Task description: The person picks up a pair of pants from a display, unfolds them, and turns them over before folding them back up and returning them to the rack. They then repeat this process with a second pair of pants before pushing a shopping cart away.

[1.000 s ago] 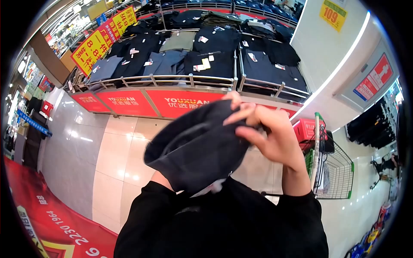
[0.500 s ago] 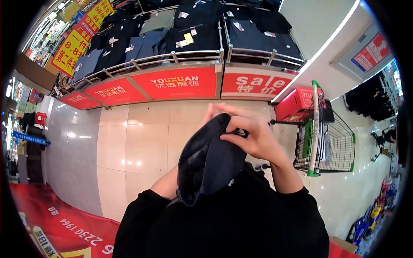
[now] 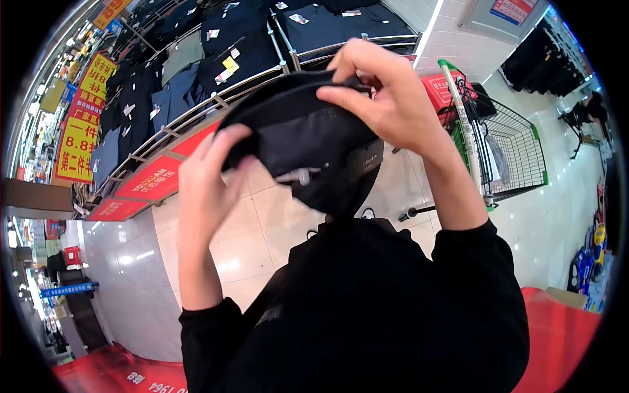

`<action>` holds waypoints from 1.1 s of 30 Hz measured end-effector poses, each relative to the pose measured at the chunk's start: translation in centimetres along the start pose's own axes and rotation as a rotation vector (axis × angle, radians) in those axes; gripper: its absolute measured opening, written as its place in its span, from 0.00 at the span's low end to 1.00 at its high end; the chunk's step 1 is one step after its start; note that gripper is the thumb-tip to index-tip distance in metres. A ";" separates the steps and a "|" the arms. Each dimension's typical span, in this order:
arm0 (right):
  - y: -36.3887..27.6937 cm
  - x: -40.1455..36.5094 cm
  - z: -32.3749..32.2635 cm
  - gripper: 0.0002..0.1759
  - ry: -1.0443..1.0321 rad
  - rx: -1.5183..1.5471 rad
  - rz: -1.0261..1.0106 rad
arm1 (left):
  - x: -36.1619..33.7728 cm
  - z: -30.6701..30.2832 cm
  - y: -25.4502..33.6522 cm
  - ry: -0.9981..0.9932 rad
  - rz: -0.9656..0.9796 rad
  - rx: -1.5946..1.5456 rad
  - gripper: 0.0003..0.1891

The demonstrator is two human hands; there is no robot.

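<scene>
A pale tiled floor spreads under everything. At its far edge runs a long railed display table heaped with folded dark clothes and fronted by red banners. The person's own black top fills the lower middle of the view. A wire shopping cart with green trim stands to the right, well apart from the hands, with a red basket just beyond its handle. A dark folded garment is held up in the air in front of the chest, between the two raised hands. The right hand clamps its upper right edge, with the fingers curled over the top and the thumb pressing underneath. The left hand grips its lower left edge, with the fingertips on the cloth and the thumb tucked against it. A small dark label shows on the underside of the garment, with a white tag beside it.
</scene>
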State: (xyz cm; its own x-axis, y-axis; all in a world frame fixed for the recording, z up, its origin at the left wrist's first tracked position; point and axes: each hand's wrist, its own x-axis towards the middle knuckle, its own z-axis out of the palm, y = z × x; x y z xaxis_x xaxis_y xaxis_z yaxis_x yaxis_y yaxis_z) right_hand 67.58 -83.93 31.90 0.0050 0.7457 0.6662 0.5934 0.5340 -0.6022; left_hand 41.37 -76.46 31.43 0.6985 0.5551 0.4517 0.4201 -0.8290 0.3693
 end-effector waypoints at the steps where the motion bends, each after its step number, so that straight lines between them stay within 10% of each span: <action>1: 0.3 0.5 -0.4 0.13 0.007 -0.015 -0.025 | 1.0 0.4 -1.3 0.086 0.104 0.003 0.16; 7: -0.6 1.5 -2.0 0.13 0.025 -0.005 -0.094 | 7.8 -1.6 -0.7 0.251 0.382 0.006 0.19; 21: -3.2 5.7 -9.6 0.17 -0.013 -0.121 0.424 | 11.7 -2.2 -1.7 0.172 0.139 -0.539 0.17; 27: -1.8 6.0 -8.9 0.09 -0.067 -0.229 0.145 | 11.9 -3.5 -2.4 0.148 0.020 -0.539 0.19; 31: -3.0 6.4 -7.8 0.08 -0.055 -0.229 0.127 | 16.4 -7.0 -3.2 0.300 0.068 -1.030 0.19; 33: -3.9 6.1 -7.2 0.08 -0.121 -0.146 0.245 | 21.5 -9.1 -9.9 -0.199 0.186 -1.727 0.20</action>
State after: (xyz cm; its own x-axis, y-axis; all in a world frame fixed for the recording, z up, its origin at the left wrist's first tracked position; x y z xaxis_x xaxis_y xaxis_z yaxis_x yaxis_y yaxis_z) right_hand 71.04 -84.32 41.48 0.0714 0.8920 0.4463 0.6958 0.2761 -0.6630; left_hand 46.93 -55.71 44.89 0.7714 0.3433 0.5359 -0.6201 0.2162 0.7541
